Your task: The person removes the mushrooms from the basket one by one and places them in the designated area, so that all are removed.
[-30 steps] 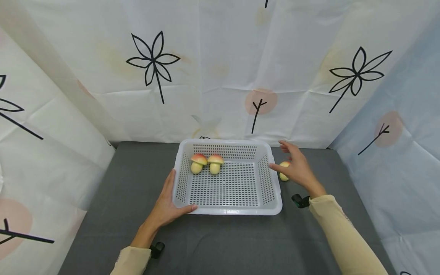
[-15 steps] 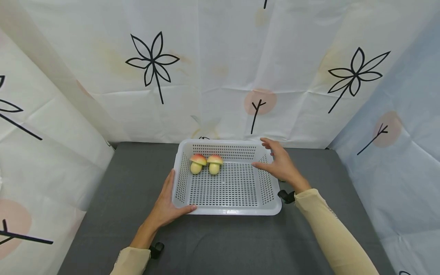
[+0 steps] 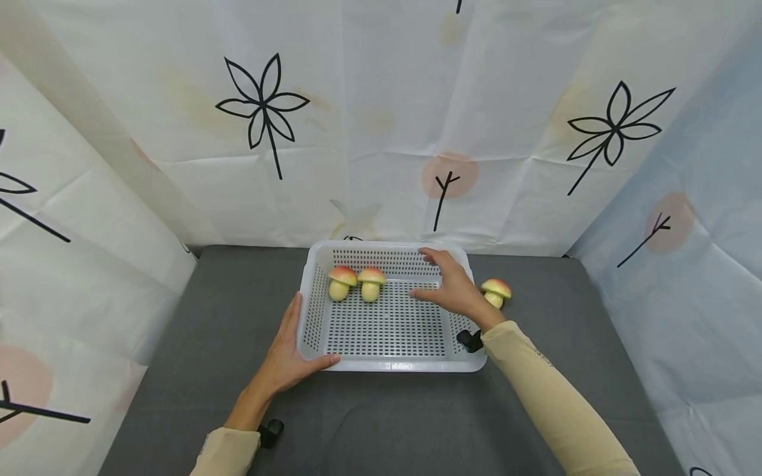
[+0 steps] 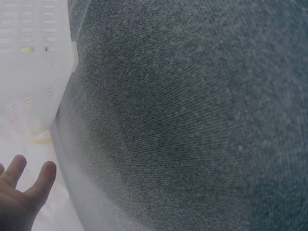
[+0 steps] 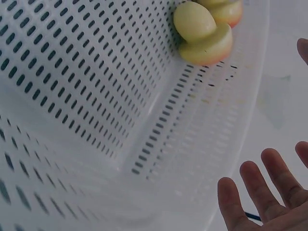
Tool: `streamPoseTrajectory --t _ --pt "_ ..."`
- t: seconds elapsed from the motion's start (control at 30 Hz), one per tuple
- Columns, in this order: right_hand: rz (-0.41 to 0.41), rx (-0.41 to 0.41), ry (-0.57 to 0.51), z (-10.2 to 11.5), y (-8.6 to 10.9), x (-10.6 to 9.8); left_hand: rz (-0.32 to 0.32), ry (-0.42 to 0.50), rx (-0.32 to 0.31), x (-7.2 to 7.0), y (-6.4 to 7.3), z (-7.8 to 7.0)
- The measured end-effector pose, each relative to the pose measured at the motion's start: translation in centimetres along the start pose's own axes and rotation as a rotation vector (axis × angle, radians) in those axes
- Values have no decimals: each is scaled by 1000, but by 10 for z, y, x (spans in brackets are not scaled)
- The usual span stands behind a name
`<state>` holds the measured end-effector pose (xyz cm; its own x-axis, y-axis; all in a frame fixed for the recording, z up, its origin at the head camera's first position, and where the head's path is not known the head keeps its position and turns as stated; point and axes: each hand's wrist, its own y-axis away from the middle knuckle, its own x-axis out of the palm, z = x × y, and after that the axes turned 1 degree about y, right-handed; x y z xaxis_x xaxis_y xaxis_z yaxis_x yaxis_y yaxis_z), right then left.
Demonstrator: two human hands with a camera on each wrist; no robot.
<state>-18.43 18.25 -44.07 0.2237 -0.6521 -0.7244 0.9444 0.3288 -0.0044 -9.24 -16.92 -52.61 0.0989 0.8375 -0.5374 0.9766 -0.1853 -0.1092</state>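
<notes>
A white perforated plastic basket [image 3: 393, 365] stands on the dark cloth. Two toy mushrooms [image 3: 372, 284], with pale yellow stems and red-yellow caps, lie side by side in its back left part. My left hand [image 3: 286, 360] rests against the basket's front left corner, thumb along the front rim and fingers straight by the left side. Over the right half of the basket hovers my right hand [image 3: 455, 287], thumb and fingers spread apart with nothing between them. Another toy mushroom [image 3: 496, 291] sits outside, just right of the basket, partly behind my right wrist.
Grey cloth [image 3: 381, 423] covers the table. White patterned curtains [image 3: 381, 132] hang behind it and on both sides, and the basket's far rim is close to the back one. Each wrist bears a small black camera [image 3: 271, 433].
My right hand has moved left, from beside the outer mushroom to over the basket, bringing that mushroom back into sight. The left hand and the basket have stayed put.
</notes>
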Motion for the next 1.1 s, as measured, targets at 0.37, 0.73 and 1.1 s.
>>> streamPoseTrajectory --t 0.37,0.73,1.1 --pt "64 5 -7 3 -18 31 6 15 0 0 0 0" --pt "97 86 -52 0 -34 62 3 11 -5 1 0 0" --pt "97 135 -18 -6 -46 90 0 14 -12 1 0 1"
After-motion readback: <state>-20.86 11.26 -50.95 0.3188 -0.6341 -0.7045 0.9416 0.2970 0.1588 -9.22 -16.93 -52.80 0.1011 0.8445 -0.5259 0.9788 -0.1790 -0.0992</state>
